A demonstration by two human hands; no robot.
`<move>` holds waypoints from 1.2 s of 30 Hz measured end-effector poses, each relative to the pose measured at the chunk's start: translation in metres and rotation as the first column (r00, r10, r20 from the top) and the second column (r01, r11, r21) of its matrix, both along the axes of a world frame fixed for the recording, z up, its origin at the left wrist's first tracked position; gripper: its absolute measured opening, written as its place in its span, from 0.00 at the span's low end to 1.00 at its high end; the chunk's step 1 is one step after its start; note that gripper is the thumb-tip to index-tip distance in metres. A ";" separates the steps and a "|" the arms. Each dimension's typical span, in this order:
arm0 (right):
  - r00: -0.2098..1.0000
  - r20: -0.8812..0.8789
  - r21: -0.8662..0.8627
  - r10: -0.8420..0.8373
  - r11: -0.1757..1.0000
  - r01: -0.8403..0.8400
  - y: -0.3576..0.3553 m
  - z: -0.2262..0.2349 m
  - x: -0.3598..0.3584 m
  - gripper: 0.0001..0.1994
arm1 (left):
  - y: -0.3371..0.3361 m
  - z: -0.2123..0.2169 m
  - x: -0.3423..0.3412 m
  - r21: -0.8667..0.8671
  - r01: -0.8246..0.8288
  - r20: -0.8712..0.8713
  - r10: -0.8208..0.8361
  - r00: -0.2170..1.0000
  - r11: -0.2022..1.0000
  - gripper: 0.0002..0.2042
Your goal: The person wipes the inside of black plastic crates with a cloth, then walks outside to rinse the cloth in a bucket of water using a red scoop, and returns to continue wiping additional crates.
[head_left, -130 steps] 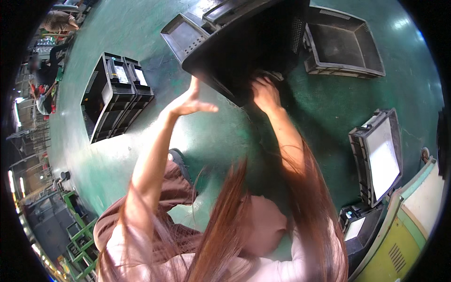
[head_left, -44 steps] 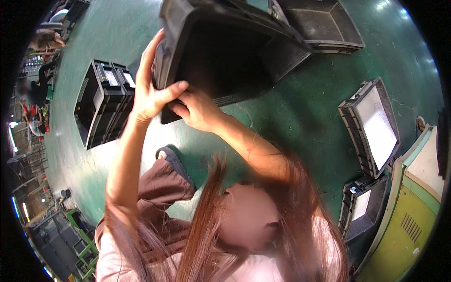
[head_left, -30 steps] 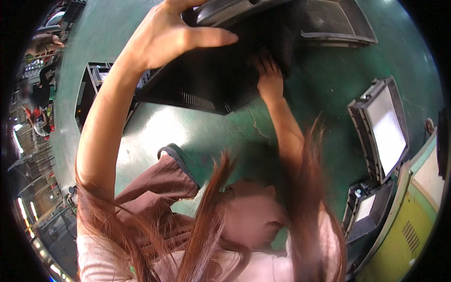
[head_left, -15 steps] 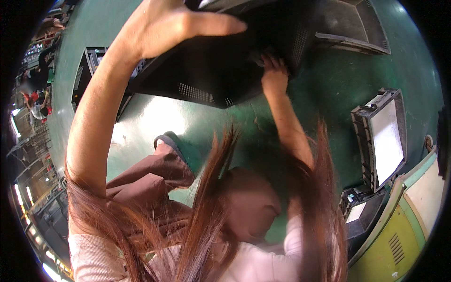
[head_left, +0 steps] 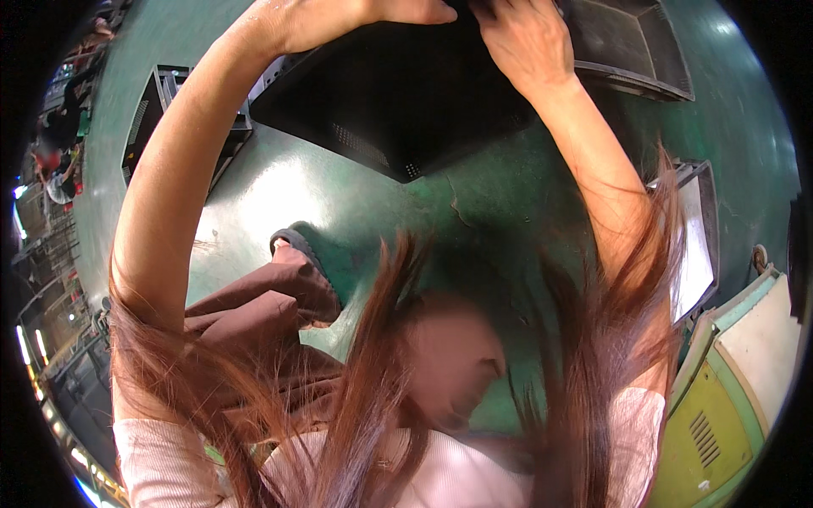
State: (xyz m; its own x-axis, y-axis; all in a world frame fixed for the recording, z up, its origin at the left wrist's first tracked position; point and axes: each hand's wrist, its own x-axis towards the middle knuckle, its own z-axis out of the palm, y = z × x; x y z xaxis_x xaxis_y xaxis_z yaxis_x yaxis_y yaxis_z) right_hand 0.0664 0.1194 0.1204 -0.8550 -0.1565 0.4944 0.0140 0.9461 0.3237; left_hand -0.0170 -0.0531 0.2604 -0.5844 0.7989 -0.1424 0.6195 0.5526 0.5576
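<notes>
A large black plastic housing, like the back shell of an old monitor, is lifted high at the top of the view. My left hand grips its upper left edge, thumb stretched across it. My right hand holds its upper right side, fingers curled on the rim. Both forearms reach up from below. Long reddish hair hangs over the lower half of the picture and hides part of my body and the floor.
The green floor shows a crack. A black shell lies at left, another open black shell at upper right, a monitor with a pale screen at right. A yellow-green cabinet stands at lower right. People are far left.
The black housing has risen from about chest height to the top of the view, and both hands have gone up with it. My head has tipped further down, hair swinging forward.
</notes>
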 end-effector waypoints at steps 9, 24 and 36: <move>0.984 0.172 -0.160 -0.053 0.984 0.081 -0.036 -0.161 0.073 0.15 | -0.008 -0.003 0.017 -0.044 0.020 0.014 -0.020 1.000 0.999 0.38; 0.923 0.325 -0.943 -0.207 -0.149 0.299 0.049 0.051 0.270 0.14 | -0.122 -0.139 -0.021 0.172 -0.604 0.841 0.204 0.502 0.778 0.44; 0.895 0.374 -0.871 0.243 -0.239 0.429 -0.012 0.071 0.107 0.10 | -0.174 -0.261 0.015 -0.126 -0.680 0.796 0.482 0.365 0.722 0.43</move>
